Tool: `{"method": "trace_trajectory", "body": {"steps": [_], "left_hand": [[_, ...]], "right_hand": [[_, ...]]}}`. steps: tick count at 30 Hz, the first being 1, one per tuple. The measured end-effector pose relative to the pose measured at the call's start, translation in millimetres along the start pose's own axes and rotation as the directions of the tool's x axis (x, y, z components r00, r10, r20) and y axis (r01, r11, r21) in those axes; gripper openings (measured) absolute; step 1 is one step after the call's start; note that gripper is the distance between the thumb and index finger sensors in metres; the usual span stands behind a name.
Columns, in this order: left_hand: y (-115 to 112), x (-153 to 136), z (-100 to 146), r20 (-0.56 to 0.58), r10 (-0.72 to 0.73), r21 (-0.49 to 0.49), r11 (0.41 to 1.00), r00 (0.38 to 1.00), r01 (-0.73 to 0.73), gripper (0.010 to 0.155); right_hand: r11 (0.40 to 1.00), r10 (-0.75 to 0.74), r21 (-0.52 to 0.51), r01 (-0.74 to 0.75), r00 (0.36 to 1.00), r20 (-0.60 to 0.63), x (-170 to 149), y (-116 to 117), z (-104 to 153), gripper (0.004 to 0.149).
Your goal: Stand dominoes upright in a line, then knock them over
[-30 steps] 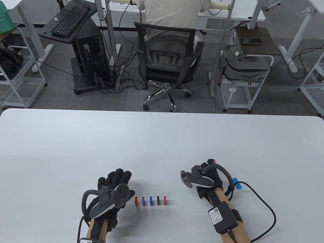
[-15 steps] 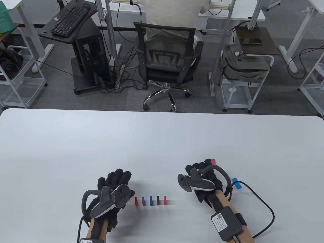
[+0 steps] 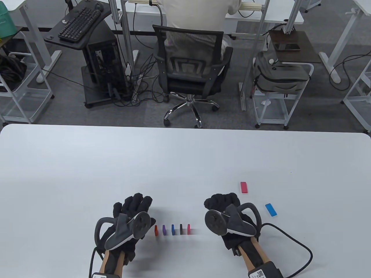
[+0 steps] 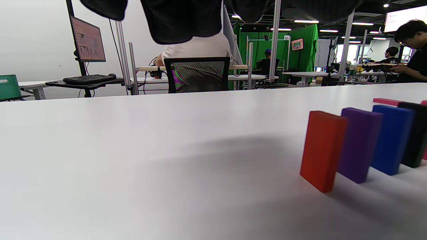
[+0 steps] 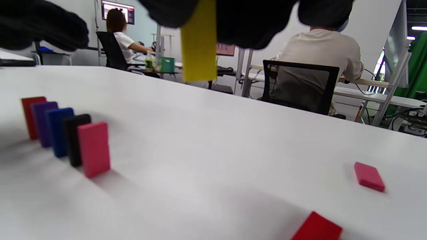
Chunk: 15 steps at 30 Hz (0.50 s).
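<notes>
Yellow domino [image 5: 199, 43], top seemingly behind fingers [image 5: 247, 20]

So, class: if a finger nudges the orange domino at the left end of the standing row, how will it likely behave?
The orange domino stands on a narrow end, so it probably tips easily. The purple domino stands close behind, so it would likely get struck. It looks rigid and small, probably light.
</notes>
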<state>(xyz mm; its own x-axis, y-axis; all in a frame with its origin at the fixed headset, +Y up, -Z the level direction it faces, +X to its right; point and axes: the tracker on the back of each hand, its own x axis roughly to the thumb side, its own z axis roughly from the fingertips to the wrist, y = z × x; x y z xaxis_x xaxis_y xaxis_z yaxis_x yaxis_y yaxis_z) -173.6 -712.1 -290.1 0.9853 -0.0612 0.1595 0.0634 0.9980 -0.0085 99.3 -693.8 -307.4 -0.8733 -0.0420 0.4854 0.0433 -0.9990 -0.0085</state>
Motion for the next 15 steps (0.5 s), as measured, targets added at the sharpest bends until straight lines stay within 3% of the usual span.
{"method": "trace_trajectory", "body": {"steps": [4, 10, 15], "left_hand": [[-1.3, 2.8, -0.6, 0.005, -0.022, -0.007, 1.000, 1.000, 0.022, 0.073], [-2.6, 2.1, -0.5, -0.001, -0.020, -0.006, 1.000, 1.000, 0.020, 0.073], [-3.0, 2.1, -0.1, -0.003, -0.037, -0.010, 0.999, 0.999, 0.037, 0.074]], "right_hand": [[0.999, -0.023, 0.026, 0.022, 1.000, 0.017, 1.0, 4.4, 2.8, 0.040], [0.999, -0.001, -0.049, 0.004, 0.998, 0.059, 8.3, 19.3, 3.1, 0.039], [0.999, 0.024, -0.034, -0.020, 0.994, 0.103, 22.7, 33.3, -1.4, 0.056]]}}
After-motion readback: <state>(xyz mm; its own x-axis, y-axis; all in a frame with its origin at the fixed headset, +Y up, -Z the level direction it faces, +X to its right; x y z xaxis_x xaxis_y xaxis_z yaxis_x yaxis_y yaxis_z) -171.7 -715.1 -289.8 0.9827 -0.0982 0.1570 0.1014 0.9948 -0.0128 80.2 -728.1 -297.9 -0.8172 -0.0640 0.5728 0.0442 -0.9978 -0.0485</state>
